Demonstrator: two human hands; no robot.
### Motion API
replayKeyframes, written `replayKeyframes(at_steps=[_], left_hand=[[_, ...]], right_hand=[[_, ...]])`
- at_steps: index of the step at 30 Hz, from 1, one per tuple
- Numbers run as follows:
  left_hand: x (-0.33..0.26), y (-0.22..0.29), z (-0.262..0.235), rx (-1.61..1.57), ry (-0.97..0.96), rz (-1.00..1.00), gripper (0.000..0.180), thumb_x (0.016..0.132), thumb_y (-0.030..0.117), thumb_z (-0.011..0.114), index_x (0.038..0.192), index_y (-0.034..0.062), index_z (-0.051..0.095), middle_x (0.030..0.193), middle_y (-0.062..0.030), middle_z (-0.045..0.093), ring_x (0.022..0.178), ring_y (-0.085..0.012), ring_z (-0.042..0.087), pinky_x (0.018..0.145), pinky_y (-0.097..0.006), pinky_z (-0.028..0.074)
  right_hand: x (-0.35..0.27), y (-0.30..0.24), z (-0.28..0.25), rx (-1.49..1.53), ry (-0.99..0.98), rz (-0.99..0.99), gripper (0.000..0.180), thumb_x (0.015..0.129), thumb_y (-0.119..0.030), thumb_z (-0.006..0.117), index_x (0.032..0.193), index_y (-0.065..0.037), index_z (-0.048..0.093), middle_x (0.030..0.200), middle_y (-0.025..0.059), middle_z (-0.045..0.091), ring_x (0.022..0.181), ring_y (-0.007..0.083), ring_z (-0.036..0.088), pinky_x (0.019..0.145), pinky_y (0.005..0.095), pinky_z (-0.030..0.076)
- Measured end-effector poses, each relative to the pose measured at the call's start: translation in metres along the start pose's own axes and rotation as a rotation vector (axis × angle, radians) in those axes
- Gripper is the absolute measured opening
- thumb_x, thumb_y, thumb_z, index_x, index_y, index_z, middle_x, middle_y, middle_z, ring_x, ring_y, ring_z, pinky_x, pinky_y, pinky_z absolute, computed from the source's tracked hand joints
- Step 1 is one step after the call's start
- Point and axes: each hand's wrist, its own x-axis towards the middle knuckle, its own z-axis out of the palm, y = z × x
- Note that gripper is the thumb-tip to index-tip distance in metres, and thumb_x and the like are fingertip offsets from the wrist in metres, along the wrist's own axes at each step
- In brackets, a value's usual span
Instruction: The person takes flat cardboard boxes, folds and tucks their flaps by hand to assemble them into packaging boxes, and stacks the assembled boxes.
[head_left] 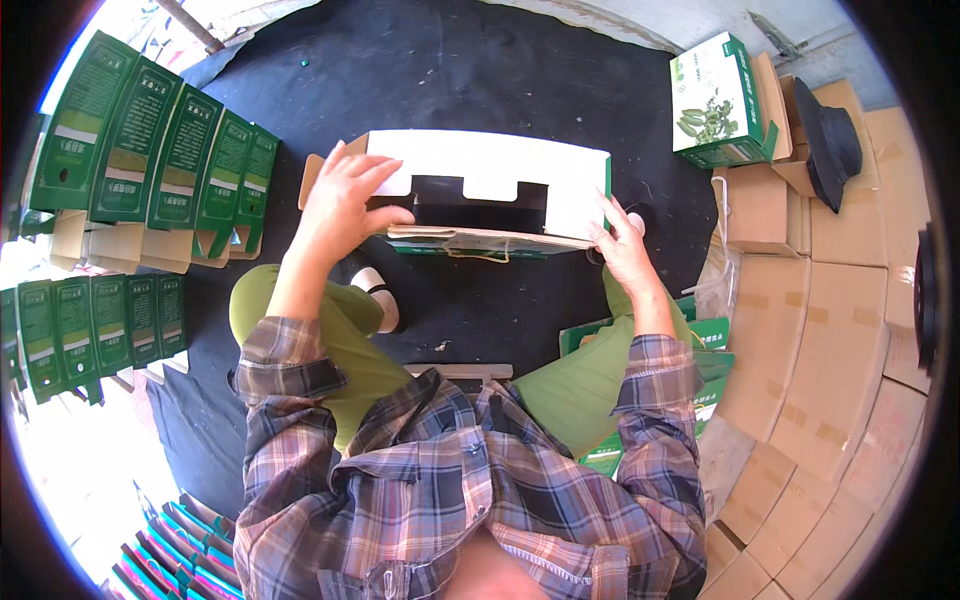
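- One white cardboard box with green edging point(585, 160) is between the hands, in front of the person's knees, its notched white panel facing up; what bears its weight is hidden.
- The left hand point(345, 208) lies over the box's left end, thumb and fingers spread, so its grip looks loose; a plain brown cardboard flap point(312, 182) sticks out beside it.
- The right hand point(625, 250) has its grip closed on the right corner, thumb at the near edge.
- Handling it well likely means steadying that right corner while the left fingers guide the board evenly, since pressure near the notches could crease it. The thin tan cord point(478, 256) along the near side should be kept from snagging.
- Olive-green trouser legs point(570, 400) flank the working space and limit low movement; green printed cartons point(715, 335) crowd the right leg.
- Black sheeting point(480, 70) covers the floor beyond.
- Farther left stand rows of tall dark-green cardboard boxes point(85, 130), clear of the left hand.
- At upper right sit a white-and-green printed box point(712, 105) and a black brimmed hat point(830, 145), near stacked brown cartons point(840, 330); these seem out of the way.
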Motion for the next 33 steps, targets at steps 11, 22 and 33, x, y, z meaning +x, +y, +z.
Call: replayKeyframes(at_steps=[11,22,33], left_hand=[[-0.03,-0.021,-0.008,-0.702,0.056,-0.18,0.097,0.075,0.073,0.055,0.137,-0.0001,0.043,0.125,-0.0116,0.055,0.123,-0.0243,0.046,0.107,-0.039,0.032],[-0.015,-0.001,0.057,-0.145,0.069,-0.37,0.043,0.079,0.02,0.069,0.12,0.0097,0.06,0.101,-0.0115,0.062,0.105,-0.0304,0.053,0.088,-0.041,0.044],[-0.016,0.014,0.062,0.147,-0.121,-0.074,0.056,0.075,0.03,0.073,0.127,0.0183,0.055,0.136,-0.0083,0.046,0.129,-0.0304,0.039,0.108,-0.056,0.023]], right_hand=[[-0.002,-0.01,-0.003,-0.22,0.012,-0.025,0.053,0.092,-0.034,0.057,0.142,-0.023,0.042,0.149,0.0155,0.032,0.126,0.0293,0.031,0.11,0.0391,0.025],[0.005,0.0,0.006,-0.31,0.144,-0.115,0.042,0.091,-0.032,0.06,0.13,-0.017,0.056,0.144,0.0135,0.04,0.116,0.0324,0.048,0.103,0.0402,0.036],[-0.003,-0.037,0.03,-0.742,0.116,-0.428,0.07,0.062,-0.021,0.084,0.127,-0.019,0.058,0.153,0.0114,0.023,0.132,0.0416,0.032,0.104,0.0505,0.037]])
